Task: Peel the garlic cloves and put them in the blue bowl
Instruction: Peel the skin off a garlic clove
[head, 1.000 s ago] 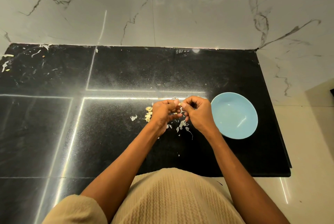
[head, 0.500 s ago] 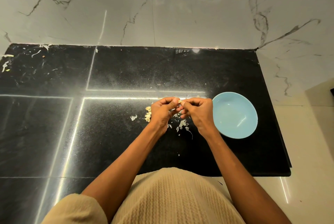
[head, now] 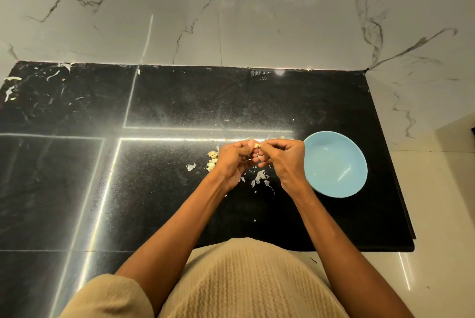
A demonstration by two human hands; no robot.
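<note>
Left hand [head: 234,161] and right hand [head: 284,161] together above black counter [head: 167,189], fingers of both curled, pinching one garlic clove [head: 257,146] between them. Blue bowl [head: 335,163] on counter just right of right hand, nothing visible inside. Unpeeled cloves [head: 212,159] heaped beside left hand. Peel scraps [head: 260,177] scattered on counter below hands.

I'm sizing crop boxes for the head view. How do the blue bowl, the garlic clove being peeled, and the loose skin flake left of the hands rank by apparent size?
Largest to smallest:
1. blue bowl
2. loose skin flake
3. garlic clove, mostly hidden between the left hand and right hand, so ranks 2 and 3 are unsure.
</note>
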